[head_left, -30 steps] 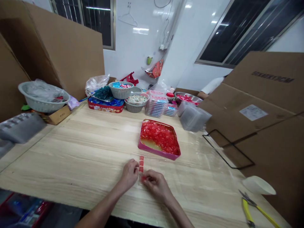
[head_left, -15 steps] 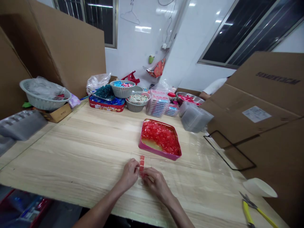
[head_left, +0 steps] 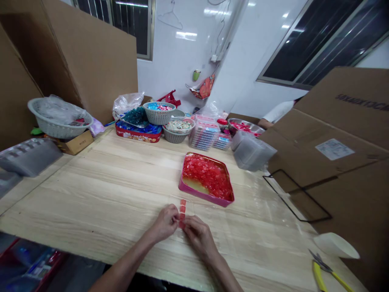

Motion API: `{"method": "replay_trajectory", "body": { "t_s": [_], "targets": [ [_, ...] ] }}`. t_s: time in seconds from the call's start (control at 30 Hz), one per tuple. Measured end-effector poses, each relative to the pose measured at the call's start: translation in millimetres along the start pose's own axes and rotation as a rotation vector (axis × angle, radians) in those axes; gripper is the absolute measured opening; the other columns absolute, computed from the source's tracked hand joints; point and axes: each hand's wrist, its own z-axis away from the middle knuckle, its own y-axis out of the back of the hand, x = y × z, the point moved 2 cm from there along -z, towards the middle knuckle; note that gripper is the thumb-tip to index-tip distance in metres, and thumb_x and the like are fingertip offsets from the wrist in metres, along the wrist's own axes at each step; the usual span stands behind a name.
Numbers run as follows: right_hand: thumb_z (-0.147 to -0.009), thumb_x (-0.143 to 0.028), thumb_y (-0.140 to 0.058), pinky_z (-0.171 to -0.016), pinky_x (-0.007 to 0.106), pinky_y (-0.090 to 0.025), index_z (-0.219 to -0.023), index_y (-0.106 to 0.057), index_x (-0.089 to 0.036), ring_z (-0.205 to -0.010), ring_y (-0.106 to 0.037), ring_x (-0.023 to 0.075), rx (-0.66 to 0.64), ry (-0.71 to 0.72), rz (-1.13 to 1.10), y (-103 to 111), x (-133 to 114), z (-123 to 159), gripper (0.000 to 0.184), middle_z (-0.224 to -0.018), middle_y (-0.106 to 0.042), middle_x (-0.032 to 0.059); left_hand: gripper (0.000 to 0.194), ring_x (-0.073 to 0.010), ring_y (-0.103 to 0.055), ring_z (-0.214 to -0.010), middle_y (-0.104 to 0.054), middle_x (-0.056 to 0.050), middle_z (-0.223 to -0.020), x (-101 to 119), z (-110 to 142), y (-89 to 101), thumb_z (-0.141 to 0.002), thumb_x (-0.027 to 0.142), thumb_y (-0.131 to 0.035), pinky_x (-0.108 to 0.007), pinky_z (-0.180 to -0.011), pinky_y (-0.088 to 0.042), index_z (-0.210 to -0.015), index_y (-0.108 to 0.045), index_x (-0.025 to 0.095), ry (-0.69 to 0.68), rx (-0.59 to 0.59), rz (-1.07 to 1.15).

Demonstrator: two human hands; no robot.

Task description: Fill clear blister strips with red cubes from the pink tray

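A short column of small flat red translucent pieces (head_left: 182, 209) lies on the table in front of me, with a faint clear plastic edge around it. My left hand (head_left: 166, 222) is closed in a pinch at the left side of the lowest piece. From the right, my right hand (head_left: 199, 234) pinches at that same lowest red piece, its fingertips almost meeting those of the left. Just beyond the hands stands a pink-rimmed tin (head_left: 206, 197), holding many loose red pieces (head_left: 209, 176) with a bare patch at its near left corner.
Baskets (head_left: 159, 115), a red tin (head_left: 138, 134) of blue pieces, stacked clear boxes (head_left: 204, 132) and plastic trays (head_left: 253, 151) line the back. At right are a black wire frame (head_left: 299, 219), a tape roll (head_left: 336, 245) and yellow-handled pliers (head_left: 326, 267). Another person's arm (head_left: 278, 112) shows behind cardboard.
Both hands stay at the lower end of the red column, with only small finger shifts. The lowest red piece shows a little more clearly between the fingertips. The view has shifted slightly.
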Motion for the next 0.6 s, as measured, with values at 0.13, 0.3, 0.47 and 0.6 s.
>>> {"method": "replay_trajectory", "body": {
  "t_s": [0.13, 0.3, 0.47, 0.6],
  "targets": [
    [-0.084, -0.019, -0.054, -0.078, 0.032, -0.050, -0.089, -0.068, -0.021, -0.087, -0.062, 0.0206, 0.014, -0.077, -0.094, -2.1, 2.9, 1.4, 0.015, -0.092, -0.068, 0.0077, 0.011, -0.0136, -0.055, -0.080, -0.059, -0.001, -0.083, -0.1, 1.5, 4.6, -0.063, 0.006, -0.061, -0.023, -0.071, -0.042, -0.061, -0.060, 0.017, -0.017, -0.043, 0.028],
    [-0.081, -0.022, -0.059, -0.074, 0.030, -0.052, -0.086, -0.068, -0.021, -0.085, -0.063, 0.0202, 0.113, -0.154, -0.237, -2.8, 5.5, 4.9, 0.009, -0.092, -0.067, 0.0074, 0.012, -0.0144, -0.057, -0.082, -0.060, -0.001, -0.084, 2.1, 1.7, 5.2, -0.064, 0.006, -0.061, -0.024, -0.073, -0.042, -0.060, -0.064, 0.017, 0.003, -0.052, 0.035],
    [-0.081, -0.022, -0.060, -0.072, 0.029, -0.052, -0.087, -0.068, -0.021, -0.086, -0.063, 0.0203, 0.118, -0.150, -0.249, -1.8, 2.9, 5.3, 0.010, -0.092, -0.067, 0.0077, 0.013, -0.0144, -0.058, -0.081, -0.062, -0.002, -0.084, 5.1, 0.2, 6.7, -0.064, 0.006, -0.062, -0.024, -0.073, -0.042, -0.063, -0.067, 0.017, 0.007, -0.076, 0.051],
    [-0.082, -0.018, -0.056, -0.073, 0.029, -0.051, -0.087, -0.066, -0.020, -0.085, -0.063, 0.0198, 0.107, -0.102, -0.166, -2.4, -1.5, 3.8, 0.012, -0.092, -0.067, 0.0076, 0.015, -0.0149, -0.057, -0.081, -0.062, -0.002, -0.083, 5.4, -0.4, 6.9, -0.069, 0.008, -0.057, -0.025, -0.072, -0.042, -0.062, -0.066, 0.018, -0.004, -0.083, 0.035]
  ]
}}
